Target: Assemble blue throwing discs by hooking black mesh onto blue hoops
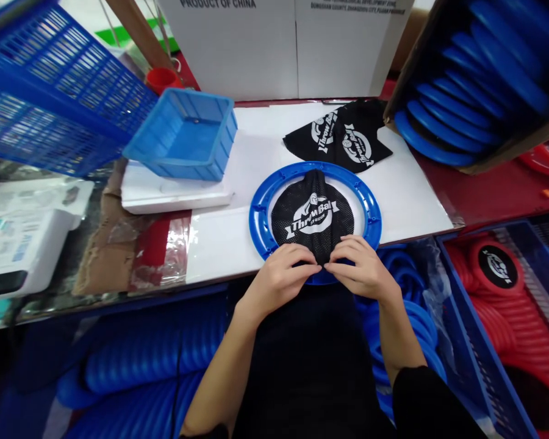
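A blue plastic ring [372,207] lies at the front edge of the white work surface. Inside it rests a round piece of black mesh fabric [283,213] printed with a white "Throw Ball" logo. My left hand [286,274] pinches the near edge of this fabric, left of its middle. Beside it, my right hand [363,265] pinches the same edge, the fingertips of both almost touching over the ring's near rim. The fabric's far edge overlaps the ring's far side. More black printed fabric pieces [338,137] lie just beyond the ring.
A small blue bin [178,143] stands on a white block, left, near a blue basket [59,79]. A tilted carton of blue rings [466,91] is at right. White cartons [274,49] stand behind. Below are stacked blue rings [155,360] and a crate of red rings [503,317].
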### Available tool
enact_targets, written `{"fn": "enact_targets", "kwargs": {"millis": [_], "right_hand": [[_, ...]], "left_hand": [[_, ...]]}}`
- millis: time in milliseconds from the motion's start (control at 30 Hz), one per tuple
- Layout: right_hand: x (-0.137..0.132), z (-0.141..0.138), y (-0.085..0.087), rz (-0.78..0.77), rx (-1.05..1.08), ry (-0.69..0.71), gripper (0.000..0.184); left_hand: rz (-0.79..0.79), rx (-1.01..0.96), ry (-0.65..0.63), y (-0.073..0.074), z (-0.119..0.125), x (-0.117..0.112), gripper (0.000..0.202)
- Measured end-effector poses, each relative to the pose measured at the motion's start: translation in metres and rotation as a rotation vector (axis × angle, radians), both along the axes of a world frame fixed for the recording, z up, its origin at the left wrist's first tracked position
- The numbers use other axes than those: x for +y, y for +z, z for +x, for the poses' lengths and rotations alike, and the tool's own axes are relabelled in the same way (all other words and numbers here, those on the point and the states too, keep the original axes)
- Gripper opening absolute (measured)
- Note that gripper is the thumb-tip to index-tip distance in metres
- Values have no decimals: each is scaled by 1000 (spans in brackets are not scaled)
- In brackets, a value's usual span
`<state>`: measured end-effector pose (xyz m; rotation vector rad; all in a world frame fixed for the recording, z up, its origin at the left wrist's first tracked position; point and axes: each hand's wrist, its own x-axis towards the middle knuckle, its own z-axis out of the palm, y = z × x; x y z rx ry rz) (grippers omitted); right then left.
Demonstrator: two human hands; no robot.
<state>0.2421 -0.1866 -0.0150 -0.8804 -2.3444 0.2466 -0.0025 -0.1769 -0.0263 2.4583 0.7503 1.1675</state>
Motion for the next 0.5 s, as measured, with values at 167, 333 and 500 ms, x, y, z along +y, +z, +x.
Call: {"fn": "enact_targets", "kwargs": {"millis": [167, 333, 500], "right_hand": [[0, 1, 2, 11, -15, 14, 23], [-1, 1, 2, 18, -17, 19, 23], [0, -1, 2, 121, -21, 22, 16]], "left_hand": [[-22, 21, -4, 0, 0, -1, 17], [-32, 42, -4, 0, -1, -2, 17], [13, 71, -33, 3, -3, 2, 16]]}}
